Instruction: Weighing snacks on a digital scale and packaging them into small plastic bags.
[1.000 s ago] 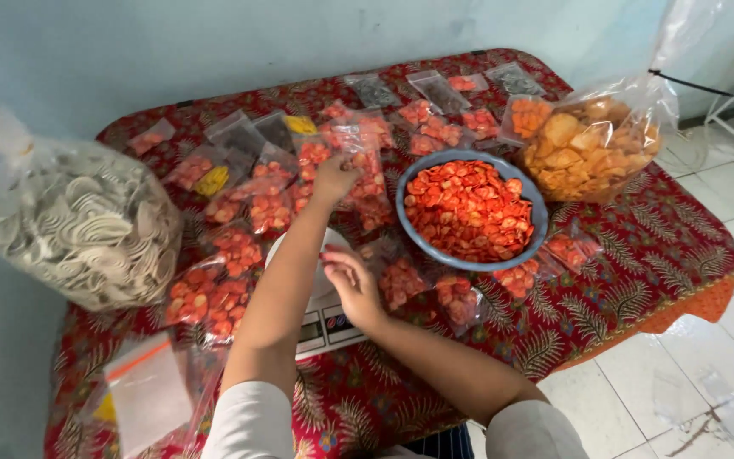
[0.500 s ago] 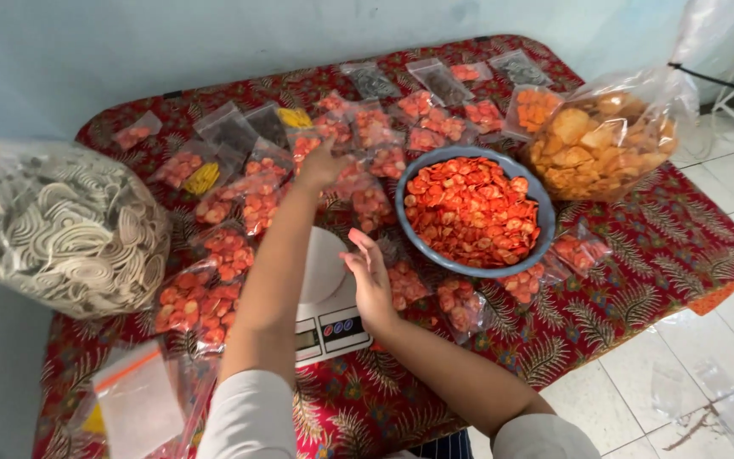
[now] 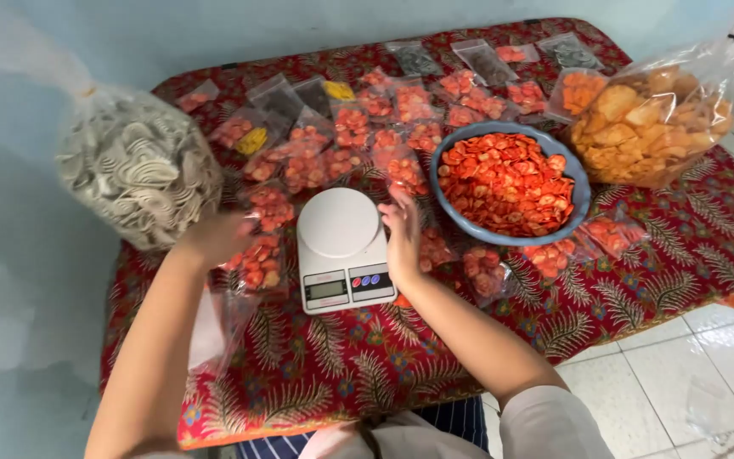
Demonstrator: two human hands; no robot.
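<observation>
1. The big bag of pale crackers (image 3: pixel 139 174) sits at the table's left end, bulging past the edge. A knock from the left arm could tip it off.
2. The left hand (image 3: pixel 214 236) rests on a small packet of red chips (image 3: pixel 258 262) left of the scale (image 3: pixel 341 248). It is blurred, so I cannot tell whether it grips or only touches. A loose hold could drop the packet or burst its seal.
3. The right hand (image 3: pixel 403 231) lies open and flat against the scale's right edge, holding nothing. Pressing there could shift the scale or upset its reading.
4. The blue bowl (image 3: pixel 582 202), heaped with red chips, stands just beside that hand. A careless sweep could scatter chips over the cloth (image 3: pixel 639 280).
5. The bag of orange crackers (image 3: pixel 656 123) leans near the right edge and could slide off.
</observation>
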